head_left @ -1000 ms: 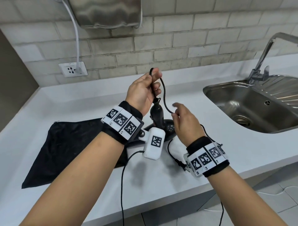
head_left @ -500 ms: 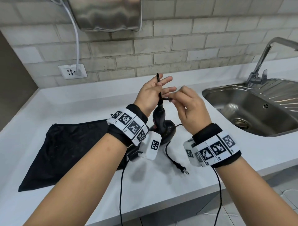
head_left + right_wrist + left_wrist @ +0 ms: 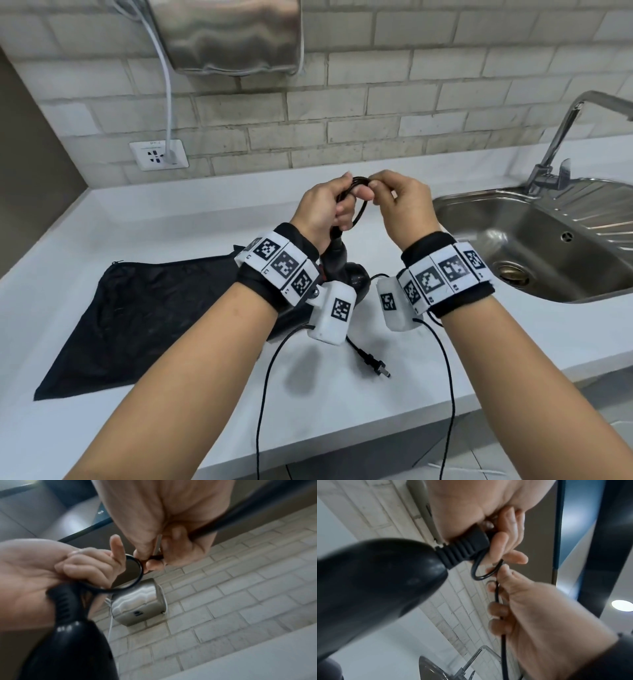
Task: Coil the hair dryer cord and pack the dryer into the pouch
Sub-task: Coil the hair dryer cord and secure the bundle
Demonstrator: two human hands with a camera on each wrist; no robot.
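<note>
Both hands are raised over the white table [image 3: 191,219], close together. The left hand [image 3: 322,209] has its fingers [image 3: 89,566] curled round the cord [image 3: 359,205] where it leaves the dryer [image 3: 342,270], gripping the ribbed sleeve at the end of the handle; its forefinger points up. The dryer hangs handle-up below that hand, its round black body just over the table, partly hidden by the left wrist.

The right hand [image 3: 400,202] pinches the cord between thumb and fingers [image 3: 498,609] just beside the left hand, thumb tips nearly touching. Between the two hands the cord makes one small loop. From the right hand it drops past the wrist; the rest is hidden behind the wrist bands. The plug [image 3: 373,363] lies flat on the table near the front edge, between the forearms, free of both hands.

The pouch [image 3: 144,315], black and flat, lies on the table to the left of the dryer, under the left forearm, one corner reaching beneath the dryer.

A steel sink [image 3: 534,246] with a tap [image 3: 561,144] is set into the table on the right. On the brick wall hang a metal hand dryer [image 3: 233,34] and a socket [image 3: 159,156] with a white lead plugged in.
</note>
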